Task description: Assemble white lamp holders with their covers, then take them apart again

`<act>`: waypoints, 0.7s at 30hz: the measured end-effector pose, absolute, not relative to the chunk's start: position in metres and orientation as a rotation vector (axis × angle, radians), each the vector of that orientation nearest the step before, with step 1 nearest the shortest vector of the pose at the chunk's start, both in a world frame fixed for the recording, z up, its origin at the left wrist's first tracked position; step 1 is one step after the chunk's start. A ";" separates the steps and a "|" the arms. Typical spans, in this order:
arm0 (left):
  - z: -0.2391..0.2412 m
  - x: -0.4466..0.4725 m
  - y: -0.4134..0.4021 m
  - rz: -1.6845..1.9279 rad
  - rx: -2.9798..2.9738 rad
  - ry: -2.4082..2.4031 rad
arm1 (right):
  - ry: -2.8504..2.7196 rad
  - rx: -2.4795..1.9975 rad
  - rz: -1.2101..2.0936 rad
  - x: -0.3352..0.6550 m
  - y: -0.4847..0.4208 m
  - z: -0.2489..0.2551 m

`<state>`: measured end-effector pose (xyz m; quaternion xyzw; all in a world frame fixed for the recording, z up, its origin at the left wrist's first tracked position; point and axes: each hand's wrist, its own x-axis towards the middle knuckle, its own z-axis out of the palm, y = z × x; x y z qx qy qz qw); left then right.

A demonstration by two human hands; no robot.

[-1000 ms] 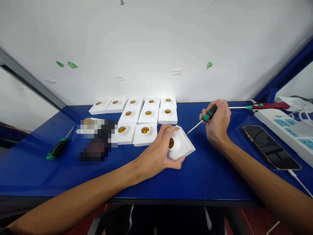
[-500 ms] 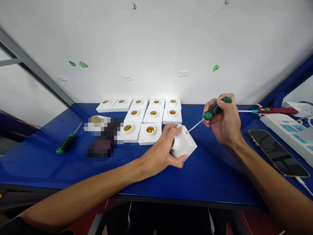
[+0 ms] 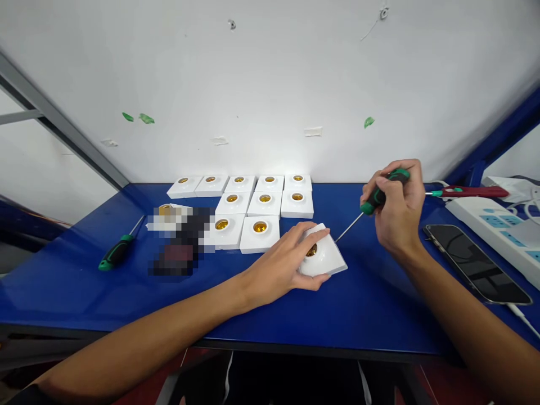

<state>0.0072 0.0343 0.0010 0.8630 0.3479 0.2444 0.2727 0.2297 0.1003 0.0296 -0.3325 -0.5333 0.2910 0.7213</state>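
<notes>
My left hand (image 3: 291,256) is closed around a white square lamp holder (image 3: 327,254), its brass-coloured threaded socket facing up and to the left. In my right hand (image 3: 399,208) is a screwdriver (image 3: 386,191) with a green and black handle. Its thin shaft slants down to the left, and the tip meets the right-hand edge of the lamp holder; the exact contact point is hard to make out. Behind and to the left, several similar lamp holders (image 3: 260,239) lie in rows with their sockets up.
A second green and black screwdriver (image 3: 116,251) rests at the left of the blue table (image 3: 274,320). A pixelated dark patch (image 3: 181,242) covers something beside the rows. On the right lie a phone (image 3: 476,263), a white power strip (image 3: 498,230) and a red-handled tool (image 3: 475,192).
The lamp holder has turned so its socket shows more and its base sits lower, towards the table. My right hand with the screwdriver has shifted slightly right.
</notes>
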 end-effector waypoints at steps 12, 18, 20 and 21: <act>0.050 -0.070 0.080 0.430 2.617 0.958 | -1.111 -0.797 0.580 0.221 0.092 0.028; 0.059 -0.106 0.081 0.205 2.428 0.979 | -1.194 -0.826 0.776 0.210 0.088 0.021; 0.058 -0.102 0.080 0.226 2.409 0.940 | -1.186 -0.840 0.816 0.207 0.087 0.019; 0.057 -0.099 0.080 0.257 2.400 0.915 | -1.178 -0.846 0.837 0.206 0.087 0.018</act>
